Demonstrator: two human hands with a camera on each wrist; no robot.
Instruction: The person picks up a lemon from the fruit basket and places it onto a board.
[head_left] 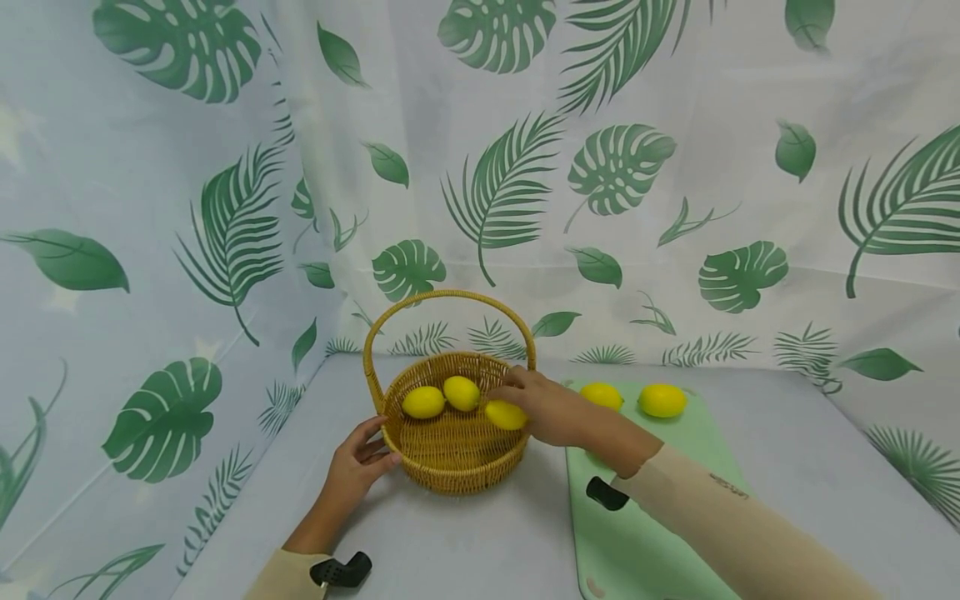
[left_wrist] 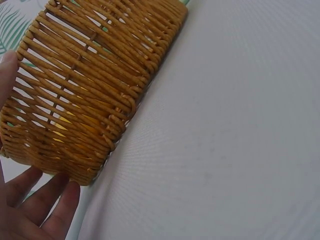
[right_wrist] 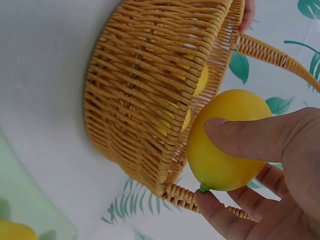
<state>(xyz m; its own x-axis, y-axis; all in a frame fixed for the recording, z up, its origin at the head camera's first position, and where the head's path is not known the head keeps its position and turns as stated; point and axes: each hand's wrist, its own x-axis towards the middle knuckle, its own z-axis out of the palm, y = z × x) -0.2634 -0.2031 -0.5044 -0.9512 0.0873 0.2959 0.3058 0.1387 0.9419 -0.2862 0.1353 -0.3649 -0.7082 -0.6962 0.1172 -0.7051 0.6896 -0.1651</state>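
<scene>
A round wicker basket (head_left: 450, 482) with a tall arched handle stands before me, two lemons (head_left: 423, 402) lying inside. My right hand (head_left: 551, 408) holds another lemon (right_wrist: 227, 142) over the basket's right side. In the right wrist view its thumb lies across the lemon, fingers beneath, and a small green tip shows at one end. My left hand (head_left: 360, 458) touches the basket's left side with thumb and fingers spread along it. The left wrist view shows those fingertips (left_wrist: 67, 192) against the woven wall, fairly straight.
A light green cutting board (head_left: 622, 533) lies right of the basket, partly under my right forearm. Two more lemons (head_left: 663, 401) sit near its far end. A leaf-printed curtain (head_left: 517, 208) closes off the back and left of the white table (head_left: 480, 550).
</scene>
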